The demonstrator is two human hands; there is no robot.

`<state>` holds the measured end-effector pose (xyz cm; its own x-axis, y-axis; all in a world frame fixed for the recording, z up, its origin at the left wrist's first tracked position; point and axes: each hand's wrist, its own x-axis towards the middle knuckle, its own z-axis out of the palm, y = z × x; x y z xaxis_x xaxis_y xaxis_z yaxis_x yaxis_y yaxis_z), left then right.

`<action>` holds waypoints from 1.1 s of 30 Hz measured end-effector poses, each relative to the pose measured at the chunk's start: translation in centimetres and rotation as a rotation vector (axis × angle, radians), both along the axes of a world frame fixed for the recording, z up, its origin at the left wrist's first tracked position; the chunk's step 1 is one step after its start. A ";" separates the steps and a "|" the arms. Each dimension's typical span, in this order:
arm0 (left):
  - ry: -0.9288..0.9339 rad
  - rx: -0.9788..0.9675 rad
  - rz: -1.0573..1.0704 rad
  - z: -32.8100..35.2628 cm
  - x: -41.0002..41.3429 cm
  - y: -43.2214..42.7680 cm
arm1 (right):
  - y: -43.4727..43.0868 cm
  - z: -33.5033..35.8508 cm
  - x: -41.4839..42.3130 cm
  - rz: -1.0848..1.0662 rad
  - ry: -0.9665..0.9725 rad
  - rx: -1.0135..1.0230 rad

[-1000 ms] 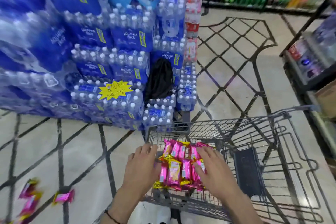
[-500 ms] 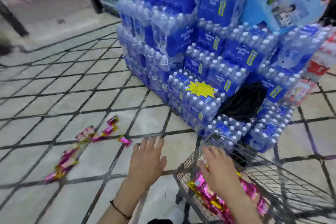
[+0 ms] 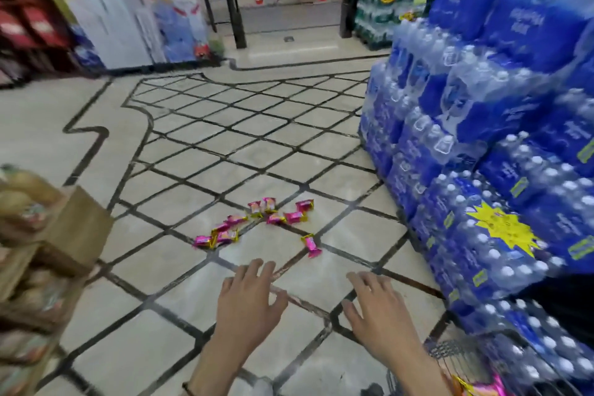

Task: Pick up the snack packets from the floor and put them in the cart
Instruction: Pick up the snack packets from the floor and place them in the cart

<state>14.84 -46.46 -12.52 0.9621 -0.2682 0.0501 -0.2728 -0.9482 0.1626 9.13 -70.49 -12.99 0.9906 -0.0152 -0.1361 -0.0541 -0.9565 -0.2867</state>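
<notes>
My left fingers [image 3: 255, 272] are spread wide and straight, holding nothing. My right fingers [image 3: 364, 281] are just as wide and just as empty. The left hand [image 3: 249, 302] and right hand [image 3: 376, 309] hang palm-down over the floor [image 3: 180, 270], apart from each other and aimed at the packets [image 3: 294, 217].

A lone packet [image 3: 311, 245] lies just ahead of the left fingers, untouched. The others lie beyond it in a loose scatter, one clump [image 3: 225, 235] off to the left and the rest further on. The cart [image 3: 450, 360] sits at my lower right with only a wire corner in view. It has pink wrappers inside and stands close beside the water packs [image 3: 482, 170].

I judge the step in hand to be the reach for the next handful. I would go down low and take the lone packet first, since it is nearest. Then I would rake each clump together with flat fingers before closing on it. The wrappers look thin and slick on smooth tile, so sliding a fingertip under a crimped end should lift them better than pressing from above. I would take modest handfuls, since overfilled hands would likely shed packets on the swing back right to the cart.
</notes>
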 end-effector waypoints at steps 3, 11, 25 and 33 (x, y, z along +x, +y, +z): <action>-0.025 -0.033 0.070 -0.2 2.2 3.2 | 2.8 -0.2 4.2 0.069 0.013 0.020; 0.045 -0.072 0.097 -1.0 12.6 11.3 | 10.6 -0.4 15.6 0.081 0.039 0.041; 0.050 -0.104 -0.043 -3.7 34.1 11.8 | 12.1 -4.6 31.1 -0.040 0.165 0.082; 0.111 -0.051 -0.122 -5.9 48.4 6.8 | 7.4 -8.9 45.5 -0.099 0.230 0.146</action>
